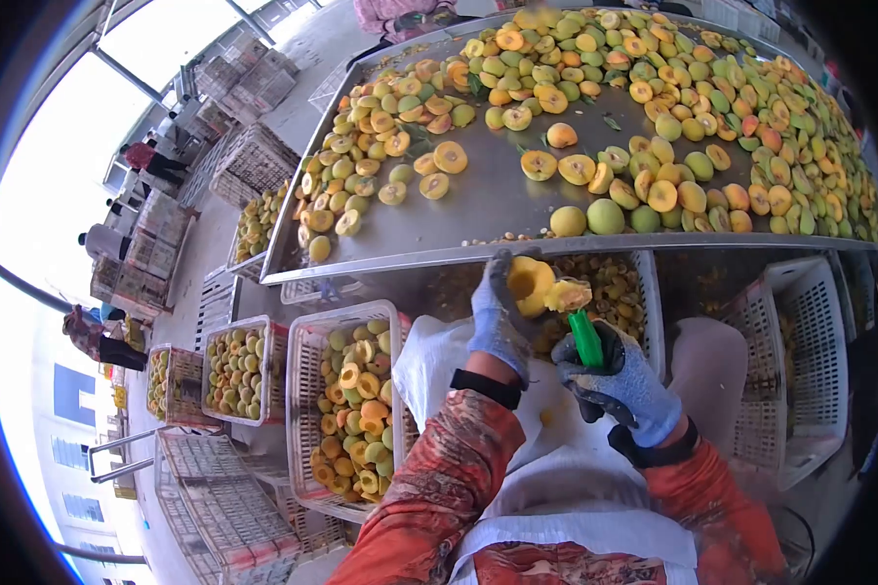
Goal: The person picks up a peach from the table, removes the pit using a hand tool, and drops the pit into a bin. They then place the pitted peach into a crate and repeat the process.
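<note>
My left hand (498, 320), in a blue and dark work glove, grips a yellow peach half (529, 284) with a hollow in its cut face. My gloved right hand (622, 382) is wrapped around a green-handled pitting tool (584, 339). A ragged piece of stone and flesh (568, 295) sits at the tool's tip, right beside the peach half. It hides the blade. Both hands are over my lap, just short of the metal table (410, 261). Beneath them, partly covered, is a crate holding stones and scraps (610, 283).
Halved and whole peaches (673, 185) lie heaped across the table. Left of my knees stands a white crate (395, 317) of peach halves, with another filled crate (263, 419) beyond it. White crates (819, 390) stand at right. A person in pink (400, 15) works across the table.
</note>
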Available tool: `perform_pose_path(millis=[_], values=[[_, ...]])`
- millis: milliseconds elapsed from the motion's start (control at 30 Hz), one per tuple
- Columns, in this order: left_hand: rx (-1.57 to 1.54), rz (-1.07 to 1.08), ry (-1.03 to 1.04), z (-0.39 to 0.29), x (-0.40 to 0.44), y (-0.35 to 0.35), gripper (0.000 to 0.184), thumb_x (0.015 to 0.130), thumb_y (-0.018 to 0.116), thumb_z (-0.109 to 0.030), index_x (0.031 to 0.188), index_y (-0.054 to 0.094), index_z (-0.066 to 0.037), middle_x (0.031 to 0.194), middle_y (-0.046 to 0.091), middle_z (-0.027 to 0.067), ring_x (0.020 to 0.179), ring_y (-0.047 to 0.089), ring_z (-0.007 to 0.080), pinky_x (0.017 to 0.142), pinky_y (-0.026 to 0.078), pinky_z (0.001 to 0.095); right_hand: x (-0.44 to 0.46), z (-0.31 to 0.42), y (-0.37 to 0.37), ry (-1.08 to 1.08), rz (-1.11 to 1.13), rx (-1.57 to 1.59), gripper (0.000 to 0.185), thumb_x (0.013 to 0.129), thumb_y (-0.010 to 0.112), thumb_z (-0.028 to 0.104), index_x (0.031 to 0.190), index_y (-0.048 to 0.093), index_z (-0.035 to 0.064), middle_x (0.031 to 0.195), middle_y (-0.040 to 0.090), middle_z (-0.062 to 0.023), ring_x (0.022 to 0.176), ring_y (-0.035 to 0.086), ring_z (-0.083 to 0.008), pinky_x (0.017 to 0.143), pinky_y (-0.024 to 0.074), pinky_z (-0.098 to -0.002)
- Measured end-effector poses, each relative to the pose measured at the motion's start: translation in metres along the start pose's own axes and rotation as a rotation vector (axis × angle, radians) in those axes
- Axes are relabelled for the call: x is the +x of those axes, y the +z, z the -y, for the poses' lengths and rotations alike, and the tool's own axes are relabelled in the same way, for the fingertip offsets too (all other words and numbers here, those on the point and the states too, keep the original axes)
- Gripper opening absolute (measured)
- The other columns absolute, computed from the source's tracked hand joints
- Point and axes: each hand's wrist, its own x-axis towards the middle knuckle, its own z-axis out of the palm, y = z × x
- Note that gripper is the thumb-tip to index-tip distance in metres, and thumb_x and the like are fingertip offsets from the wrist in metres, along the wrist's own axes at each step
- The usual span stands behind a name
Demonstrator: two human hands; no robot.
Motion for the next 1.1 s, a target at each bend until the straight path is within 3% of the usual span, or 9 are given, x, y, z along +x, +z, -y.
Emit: perform_pose_path(millis=[300,467,600,633,733,767,800,867,1100], values=[[0.032,0.323,0.189,-0.004,0.012,-0.034,0.043,0.088,0.048,-0.032,0.123,0.047,-0.007,0.115,0.053,0.0139,0.104,0.054,0.0287,0.085,0.049,0.0435,0.038,-0.059,-0.053,-0.069,-0.395,-0.265,0.025,0.084,0.061,0.023,0.097,0.050,0.0048,0.074,0.058,-0.0060,0.055,0.059,-0.0150,0.042,0.0431,-0.0259],[0.181,0.644,0.054,0.020,-0.010,-0.020,0.050,0.086,0.048,-0.025,0.131,0.040,-0.005,0.123,0.050,0.0150,0.112,0.051,0.0300,0.091,0.046,0.0429,0.036,-0.041,-0.023,-0.015,-0.241,0.346,0.027,0.084,0.062,0.021,0.103,0.052,0.0046,0.074,0.058,-0.0055,0.048,0.052,-0.0093,0.037,0.0396,-0.0224],[0.340,0.422,-0.308,0.015,-0.007,-0.033,0.050,0.087,0.047,-0.032,0.127,0.043,-0.002,0.113,0.056,0.0139,0.099,0.058,0.0294,0.084,0.049,0.0454,0.033,-0.031,-0.027,0.028,-0.266,-0.039,0.029,0.085,0.061,0.022,0.106,0.053,0.0044,0.073,0.056,-0.0021,0.048,0.050,-0.0052,0.037,0.0376,-0.0192],[0.871,0.457,0.141,0.032,0.016,-0.062,0.050,0.088,0.045,-0.037,0.124,0.045,-0.002,0.108,0.058,0.0130,0.093,0.060,0.0285,0.080,0.051,0.0457,0.030,-0.027,-0.028,0.093,-0.252,-0.116,0.031,0.085,0.062,0.024,0.107,0.054,0.0040,0.072,0.056,0.0003,0.054,0.052,-0.0066,0.042,0.0415,-0.0218],[0.657,0.487,0.093,0.022,0.010,-0.065,0.048,0.087,0.050,-0.033,0.120,0.047,0.002,0.108,0.057,0.0122,0.102,0.056,0.0268,0.082,0.051,0.0448,0.031,-0.037,-0.037,-0.313,-0.340,-0.170,0.033,0.084,0.062,0.027,0.107,0.054,0.0043,0.070,0.059,-0.0041,0.058,0.058,-0.0163,0.052,0.0469,-0.0299],[0.052,0.509,-0.217,0.010,0.008,-0.063,0.041,0.087,0.050,-0.026,0.115,0.050,0.004,0.105,0.059,0.0149,0.099,0.058,0.0282,0.084,0.050,0.0450,0.040,-0.048,-0.054,-0.509,-0.582,-0.813,0.029,0.082,0.063,0.026,0.099,0.054,0.0037,0.070,0.060,-0.0125,0.065,0.061,-0.0295,0.060,0.0485,-0.0389],[0.047,0.501,-0.211,0.011,0.004,-0.069,0.041,0.087,0.050,-0.026,0.115,0.050,0.004,0.105,0.059,0.0149,0.099,0.058,0.0282,0.084,0.050,0.0450,0.039,-0.058,-0.066,-0.505,-0.571,-0.812,0.029,0.082,0.063,0.026,0.099,0.054,0.0037,0.070,0.060,-0.0125,0.065,0.061,-0.0295,0.060,0.0485,-0.0389],[0.393,0.450,0.217,0.003,0.005,-0.069,0.048,0.088,0.046,-0.032,0.122,0.046,0.002,0.116,0.055,0.0160,0.105,0.055,0.0279,0.089,0.047,0.0402,0.046,-0.057,-0.078,-0.105,-0.606,-1.456,0.023,0.078,0.063,0.022,0.091,0.054,0.0055,0.072,0.060,-0.0174,0.068,0.060,-0.0356,0.061,0.0482,-0.0420],[0.058,0.352,0.085,-0.001,0.001,-0.044,0.040,0.088,0.048,-0.027,0.117,0.050,0.001,0.110,0.057,0.0162,0.103,0.055,0.0289,0.087,0.047,0.0407,0.026,-0.051,-0.013,-0.505,-0.409,-1.282,0.027,0.076,0.061,0.018,0.098,0.051,0.0054,0.075,0.058,-0.0143,0.060,0.060,-0.0309,0.053,0.0470,-0.0396]])
